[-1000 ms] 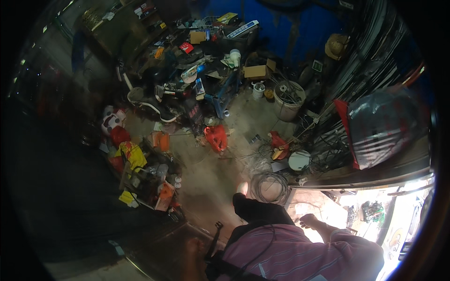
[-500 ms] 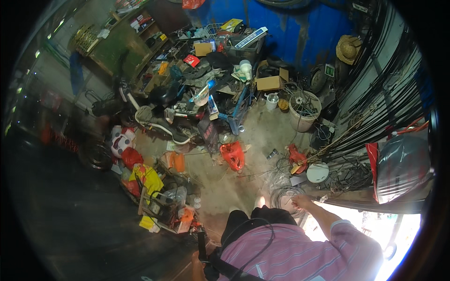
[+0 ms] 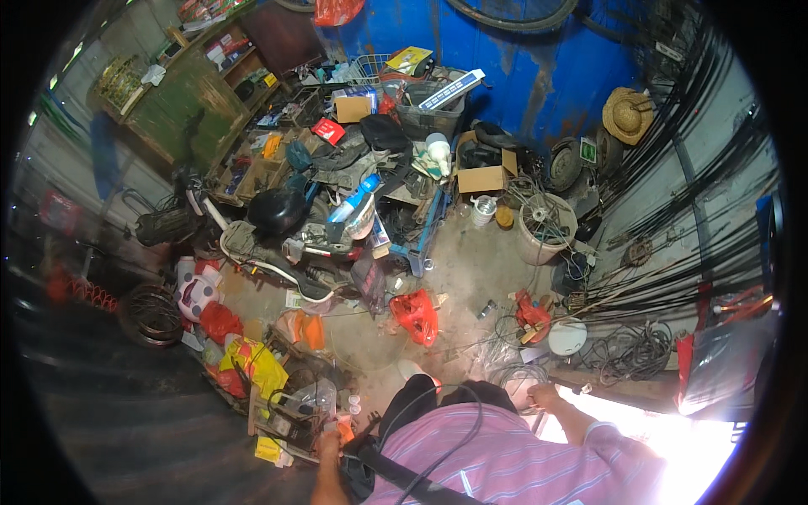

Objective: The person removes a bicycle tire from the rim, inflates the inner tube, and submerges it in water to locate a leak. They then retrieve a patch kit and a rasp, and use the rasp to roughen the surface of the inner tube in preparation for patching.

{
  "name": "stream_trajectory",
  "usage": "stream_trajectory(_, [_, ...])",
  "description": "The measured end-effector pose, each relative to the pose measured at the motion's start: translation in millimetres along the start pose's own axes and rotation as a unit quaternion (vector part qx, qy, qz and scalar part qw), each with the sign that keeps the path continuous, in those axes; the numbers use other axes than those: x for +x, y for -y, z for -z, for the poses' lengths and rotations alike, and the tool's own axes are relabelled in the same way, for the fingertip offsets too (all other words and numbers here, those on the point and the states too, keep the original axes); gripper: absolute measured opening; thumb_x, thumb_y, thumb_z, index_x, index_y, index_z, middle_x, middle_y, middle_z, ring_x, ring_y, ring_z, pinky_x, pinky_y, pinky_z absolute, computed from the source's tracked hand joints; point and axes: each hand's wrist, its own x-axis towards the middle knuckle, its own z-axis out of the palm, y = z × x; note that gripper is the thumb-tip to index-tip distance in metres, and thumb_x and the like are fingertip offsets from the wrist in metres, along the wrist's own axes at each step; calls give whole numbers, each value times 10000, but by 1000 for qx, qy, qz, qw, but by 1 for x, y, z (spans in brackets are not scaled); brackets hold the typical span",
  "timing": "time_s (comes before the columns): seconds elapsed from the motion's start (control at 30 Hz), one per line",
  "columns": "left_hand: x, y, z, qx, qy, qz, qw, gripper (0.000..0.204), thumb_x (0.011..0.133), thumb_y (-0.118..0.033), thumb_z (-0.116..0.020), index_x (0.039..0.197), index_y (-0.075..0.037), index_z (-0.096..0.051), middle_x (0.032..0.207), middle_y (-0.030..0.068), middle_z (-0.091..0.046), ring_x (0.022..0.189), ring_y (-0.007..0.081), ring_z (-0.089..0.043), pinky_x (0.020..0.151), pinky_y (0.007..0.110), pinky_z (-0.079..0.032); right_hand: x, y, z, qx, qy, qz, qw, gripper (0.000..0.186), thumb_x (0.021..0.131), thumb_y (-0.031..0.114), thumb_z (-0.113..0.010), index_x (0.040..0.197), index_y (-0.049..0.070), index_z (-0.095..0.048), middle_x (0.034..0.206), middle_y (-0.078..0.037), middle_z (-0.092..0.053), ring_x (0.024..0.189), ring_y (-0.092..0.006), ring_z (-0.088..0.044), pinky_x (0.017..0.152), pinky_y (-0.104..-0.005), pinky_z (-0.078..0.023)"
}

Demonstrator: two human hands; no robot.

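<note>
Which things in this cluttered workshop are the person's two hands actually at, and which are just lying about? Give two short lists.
In hand:
- left hand down at the crate of small parts
- right hand at the coil of wire on the floor

Lying about:
- red plastic bag
- white bucket
- cardboard box
- straw hat
- black helmet

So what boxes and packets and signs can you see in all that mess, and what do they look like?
Cardboard box: brown, open, middle of the pile by the blue wall.
Smaller cardboard box: brown, further back left.
Red packet: flat, square, left of it.
Yellow packet: flat, top of the pile.
Small sign: green and white square, on a wheel at right.
</note>
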Motion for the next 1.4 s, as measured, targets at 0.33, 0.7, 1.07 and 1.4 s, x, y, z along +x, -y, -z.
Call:
stream_trajectory(0.33, [144, -331, -1, -63, 48, -246, 966, 256, 1021, -263, -702, 1114, -30, -751, 900, 54, -756, 810, 128, -690, 735, 316, -555, -4, 105, -58, 65, 33, 83, 994, 180, 1014, 111, -645, 875, 36, -732, 741, -71, -700, 569, -173, -642, 467, -314, -466])
stream_trajectory(0.7, [181, -591, -92, -130, -40, -430, 893, 298, 1029, -174, -724, 1259, 17, -716, 1100, 107, -718, 905, 203, -671, 862, 359, -565, 212, 296, -12, 46, 123, 115, 985, 150, 1012, 200, -723, 909, 91, -714, 751, -24, -686, 732, -166, -719, 578, -331, -563])
stream_trajectory(1.07, [272, -713, -161, 177, -174, -151, 957, 685, 1093, -645, -463, 1258, -29, -711, 1178, 308, -744, 1139, 515, -702, 978, 581, -537, 368, 742, 6, -78, 70, 128, 986, 243, 1007, 274, -751, 1129, 64, -746, 836, -48, -724, 705, -138, -709, 579, -285, -549])
stream_trajectory(1.4, [255, -747, -170, 197, -202, -39, 958, 651, 1074, -649, -428, 1190, -85, -732, 1160, 278, -742, 1119, 514, -691, 964, 608, -526, 411, 916, 6, -235, 16, 151, 960, 200, 1028, 283, -695, 956, 97, -700, 774, 1, -671, 621, -99, -629, 526, -257, -465])
